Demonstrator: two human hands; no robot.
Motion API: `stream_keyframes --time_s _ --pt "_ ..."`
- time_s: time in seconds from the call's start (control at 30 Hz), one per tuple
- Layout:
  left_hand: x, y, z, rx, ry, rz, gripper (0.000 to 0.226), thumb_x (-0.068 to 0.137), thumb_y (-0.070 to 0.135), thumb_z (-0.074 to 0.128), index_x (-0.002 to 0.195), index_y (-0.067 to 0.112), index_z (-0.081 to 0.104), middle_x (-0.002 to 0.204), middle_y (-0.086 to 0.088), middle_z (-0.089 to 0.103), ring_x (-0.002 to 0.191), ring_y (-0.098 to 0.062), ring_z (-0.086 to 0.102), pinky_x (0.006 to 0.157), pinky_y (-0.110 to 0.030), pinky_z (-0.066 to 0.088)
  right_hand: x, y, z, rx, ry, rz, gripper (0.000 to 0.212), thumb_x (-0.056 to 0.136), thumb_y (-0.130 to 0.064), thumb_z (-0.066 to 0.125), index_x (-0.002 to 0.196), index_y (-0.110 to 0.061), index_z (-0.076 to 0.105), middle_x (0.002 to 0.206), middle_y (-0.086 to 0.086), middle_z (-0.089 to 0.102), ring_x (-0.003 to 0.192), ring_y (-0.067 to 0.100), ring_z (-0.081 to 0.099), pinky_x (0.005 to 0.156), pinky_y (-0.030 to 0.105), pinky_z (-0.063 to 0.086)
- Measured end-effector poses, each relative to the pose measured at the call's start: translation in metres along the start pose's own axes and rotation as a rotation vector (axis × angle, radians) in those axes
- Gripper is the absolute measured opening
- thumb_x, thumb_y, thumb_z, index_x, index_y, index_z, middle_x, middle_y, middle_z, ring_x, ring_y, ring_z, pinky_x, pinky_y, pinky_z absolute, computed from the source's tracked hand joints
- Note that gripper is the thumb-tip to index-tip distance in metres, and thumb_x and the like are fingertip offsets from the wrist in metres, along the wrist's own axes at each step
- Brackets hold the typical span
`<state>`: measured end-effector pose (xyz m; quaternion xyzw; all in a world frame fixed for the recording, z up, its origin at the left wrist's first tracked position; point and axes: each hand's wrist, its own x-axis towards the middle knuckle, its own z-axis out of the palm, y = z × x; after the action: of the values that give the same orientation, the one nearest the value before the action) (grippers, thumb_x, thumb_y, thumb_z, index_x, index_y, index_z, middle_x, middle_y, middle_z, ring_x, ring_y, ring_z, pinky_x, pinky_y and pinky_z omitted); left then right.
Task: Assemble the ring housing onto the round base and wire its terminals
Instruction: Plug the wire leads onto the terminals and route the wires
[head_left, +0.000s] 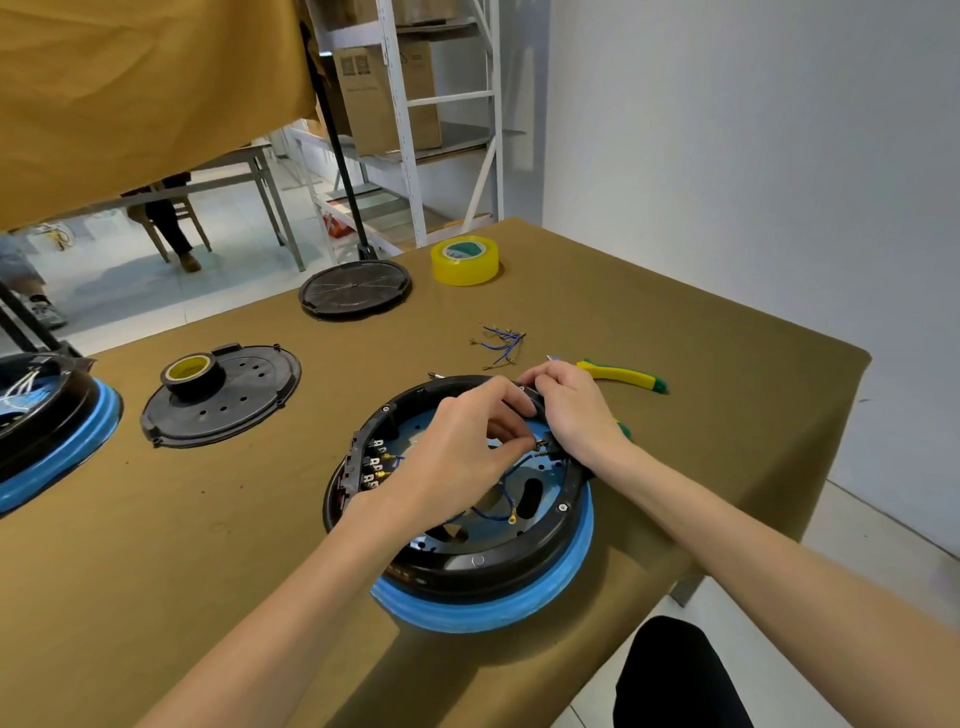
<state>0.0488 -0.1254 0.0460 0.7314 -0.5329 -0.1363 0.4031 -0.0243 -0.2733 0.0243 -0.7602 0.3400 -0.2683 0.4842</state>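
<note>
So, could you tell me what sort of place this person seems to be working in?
Probably a small assembly workshop or storeroom. A cloth-covered workbench carries tape rolls, loose wires and spare black covers; white metal shelving behind holds cardboard boxes.

The ring housing (498, 558) is showing black, sitting on a round base (519, 605) showing blue. The wires (500, 343) are showing blue with brass-coloured ends. The tape roll (465, 260) is showing yellow. The tablecloth (208, 545) is showing olive-brown.
</note>
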Motion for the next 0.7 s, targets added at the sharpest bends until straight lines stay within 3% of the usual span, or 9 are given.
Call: stream_keyframes --time_s 0.13,0.43,0.6,0.7 --pt "-0.0007 -0.0017 0.0022 -0.044 0.043 0.002 0.029 0.091 0.012 0.077 0.109 0.026 0.059 0.089 0.008 0.074 0.086 -0.003 0.071 0.082 -0.016 0.056 0.0014 0.0018 0.0013 0.001 -0.001 -0.007 0.032 0.104 -0.013 0.04 0.099 -0.013 0.072 0.098 0.002 0.068 0.095 0.018 0.061 0.074 0.03 0.046" --pt "-0.0002 0.0008 0.0039 -0.079 0.055 0.011 0.033 0.089 0.01 0.079 0.109 0.026 0.057 0.088 0.007 0.074 0.084 -0.003 0.072 0.079 -0.016 0.056 0.0032 0.0047 0.0024 0.003 0.003 -0.025 0.032 0.105 -0.015 0.041 0.097 -0.015 0.072 0.095 0.001 0.069 0.093 0.017 0.062 0.078 0.034 0.049" --pt "-0.0035 0.0005 0.002 -0.082 0.067 0.002 0.032 0.089 0.009 0.078 0.107 0.027 0.057 0.088 0.008 0.075 0.084 -0.004 0.072 0.079 -0.018 0.057 0.0034 0.0062 0.0031 0.003 0.006 -0.025 0.032 0.105 -0.017 0.041 0.095 -0.02 0.071 0.088 -0.003 0.066 0.083 0.013 0.059 0.066 0.028 0.042" --pt "-0.0043 0.0012 0.0022 -0.089 0.056 -0.001 0.032 0.09 0.009 0.078 0.107 0.026 0.057 0.088 0.007 0.075 0.084 -0.005 0.072 0.08 -0.02 0.058 0.0034 0.0058 0.0029 -0.006 0.007 -0.024 0.032 0.105 -0.017 0.041 0.095 -0.021 0.07 0.089 -0.006 0.065 0.084 0.01 0.059 0.066 0.027 0.041"
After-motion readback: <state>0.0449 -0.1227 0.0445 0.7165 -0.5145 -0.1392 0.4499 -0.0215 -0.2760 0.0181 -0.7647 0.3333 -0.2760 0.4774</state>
